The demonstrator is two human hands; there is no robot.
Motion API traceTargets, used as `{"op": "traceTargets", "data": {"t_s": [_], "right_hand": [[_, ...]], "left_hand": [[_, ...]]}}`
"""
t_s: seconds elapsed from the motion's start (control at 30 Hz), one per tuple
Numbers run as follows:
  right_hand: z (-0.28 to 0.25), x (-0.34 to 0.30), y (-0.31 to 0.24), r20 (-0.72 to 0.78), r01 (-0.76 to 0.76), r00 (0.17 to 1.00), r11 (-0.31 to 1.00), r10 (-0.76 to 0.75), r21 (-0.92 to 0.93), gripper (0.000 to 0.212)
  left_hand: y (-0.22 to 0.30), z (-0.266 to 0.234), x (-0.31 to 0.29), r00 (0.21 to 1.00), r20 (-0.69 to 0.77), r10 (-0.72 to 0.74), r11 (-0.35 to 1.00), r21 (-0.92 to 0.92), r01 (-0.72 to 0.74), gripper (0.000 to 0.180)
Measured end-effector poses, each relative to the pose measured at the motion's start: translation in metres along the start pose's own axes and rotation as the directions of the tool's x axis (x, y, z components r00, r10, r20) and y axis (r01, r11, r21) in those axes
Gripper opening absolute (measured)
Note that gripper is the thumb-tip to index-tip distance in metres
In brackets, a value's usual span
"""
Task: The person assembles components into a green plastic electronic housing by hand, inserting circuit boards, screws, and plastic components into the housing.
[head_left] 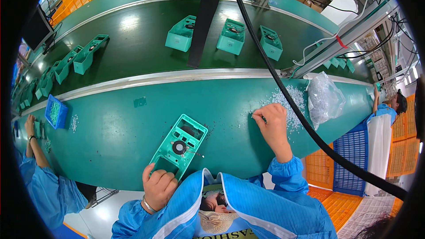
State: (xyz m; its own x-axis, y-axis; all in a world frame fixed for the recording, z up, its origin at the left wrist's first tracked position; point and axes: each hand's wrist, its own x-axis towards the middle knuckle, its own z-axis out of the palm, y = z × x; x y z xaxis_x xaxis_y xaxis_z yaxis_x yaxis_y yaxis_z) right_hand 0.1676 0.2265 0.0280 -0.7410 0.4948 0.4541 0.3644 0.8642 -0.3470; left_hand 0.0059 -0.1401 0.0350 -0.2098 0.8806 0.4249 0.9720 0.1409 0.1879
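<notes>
My left hand (158, 186) is closed on the lower left end of a teal plastic housing (167, 151), which lies slanted on the bench in front of me. In the housing sits a round black speaker (179, 147) with thin wires trailing off to the right. My right hand (273, 123) is over the bench at the left edge of a scattered pile of small whitish pieces (292, 102). Its thumb and forefinger are pinched together; whatever is between them is too small to make out. Close by, a clear plastic bag (325, 99) stands with more such pieces.
Beyond the bench's metal rail, several teal housings (231, 37) stand on a green conveyor (137, 53). A thick black cable (283, 86) hangs across the view. At left, a co-worker's hand (29, 126) is near a blue bin (56, 112) of small green parts. Crates (352, 159) stand right.
</notes>
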Motion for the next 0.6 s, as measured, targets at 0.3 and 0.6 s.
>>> {"op": "traceTargets", "data": {"t_s": [0.3, 0.6], "right_hand": [[-0.006, -0.003, -0.003, -0.023, 0.002, 1.000, 1.000, -0.002, -0.012, 0.012], [-0.008, 0.000, -0.008, -0.003, 0.079, 0.997, 0.994, -0.079, -0.071, 0.012]], "left_hand": [[0.001, -0.001, 0.001, 1.000, 0.001, -0.006, 1.000, -0.004, 0.006, 0.010], [0.003, -0.004, 0.003, 1.000, 0.007, -0.019, 1.000, -0.014, 0.019, 0.010]]}}
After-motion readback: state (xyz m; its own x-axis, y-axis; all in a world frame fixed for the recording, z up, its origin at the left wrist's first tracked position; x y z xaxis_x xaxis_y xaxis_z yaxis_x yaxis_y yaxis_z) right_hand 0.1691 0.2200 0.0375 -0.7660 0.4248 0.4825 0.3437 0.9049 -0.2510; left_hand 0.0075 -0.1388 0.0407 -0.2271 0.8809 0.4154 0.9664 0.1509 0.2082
